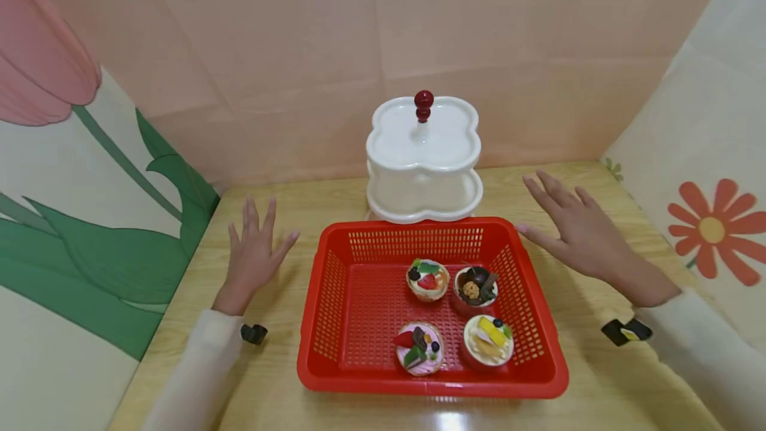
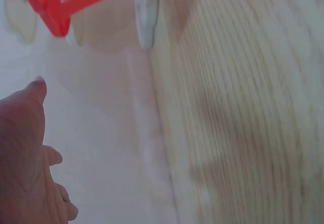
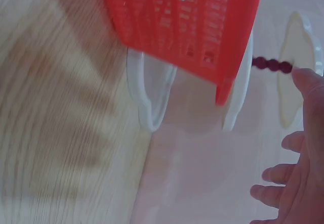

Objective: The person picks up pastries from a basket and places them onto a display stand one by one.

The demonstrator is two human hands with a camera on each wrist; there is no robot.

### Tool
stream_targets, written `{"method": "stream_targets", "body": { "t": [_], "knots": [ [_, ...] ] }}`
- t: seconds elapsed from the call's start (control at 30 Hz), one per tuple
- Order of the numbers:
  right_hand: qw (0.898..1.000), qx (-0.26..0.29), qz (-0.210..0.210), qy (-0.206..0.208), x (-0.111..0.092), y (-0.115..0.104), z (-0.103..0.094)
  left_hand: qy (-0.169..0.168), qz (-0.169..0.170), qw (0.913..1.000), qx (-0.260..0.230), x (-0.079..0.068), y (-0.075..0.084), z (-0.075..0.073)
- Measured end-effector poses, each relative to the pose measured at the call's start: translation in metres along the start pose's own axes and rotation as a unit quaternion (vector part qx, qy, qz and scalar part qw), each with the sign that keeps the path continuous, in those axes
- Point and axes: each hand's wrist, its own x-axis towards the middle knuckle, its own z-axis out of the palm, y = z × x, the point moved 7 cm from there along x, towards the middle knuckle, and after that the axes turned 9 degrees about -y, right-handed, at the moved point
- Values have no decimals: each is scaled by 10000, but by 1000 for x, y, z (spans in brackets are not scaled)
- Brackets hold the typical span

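Note:
Over the table to the left of the red plastic basket (image 1: 362,378), my left hand (image 1: 254,261) hovers with fingers spread, holding nothing. My right hand (image 1: 577,231) is likewise spread and bare, its thumb near the basket's far right corner. Inside the basket sit several small cakes: a fruit tart (image 1: 427,281) at the back, a chocolate-topped cup (image 1: 475,287) beside it, a pink cream cake (image 1: 420,349) in front and a cream cup with a yellow piece (image 1: 488,340) at front right. Behind the basket stands a white tiered stand (image 1: 395,145) with a dark red knob (image 1: 423,100).
The wooden table (image 1: 281,378) carries basket and stand. A pinkish cloth backdrop (image 1: 269,52) rises behind its far edge, with flower-printed panels at the left (image 1: 66,324) and right (image 1: 652,145). In the right wrist view, the stand's lower tiers (image 3: 139,90) show beyond the basket.

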Motion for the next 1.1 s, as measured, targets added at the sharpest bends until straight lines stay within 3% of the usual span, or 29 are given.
{"method": "stream_targets", "body": {
  "t": [0.23,0.53,0.9,1.1],
  "knots": [
    [9993,233,-184,-209,-9,-20,3,-255,57,9988,-424,-10,5,6],
    [9917,565,-304,-1115,-12,-44,14,-534,-41,9946,-890,-27,13,3],
    [9833,144,-1314,-1250,-12,-73,28,-487,14,9937,-1007,-54,38,-11],
    [9779,-113,-1789,-1077,-13,-78,32,-708,24,9911,-1130,-65,55,-6]
  ]
}}
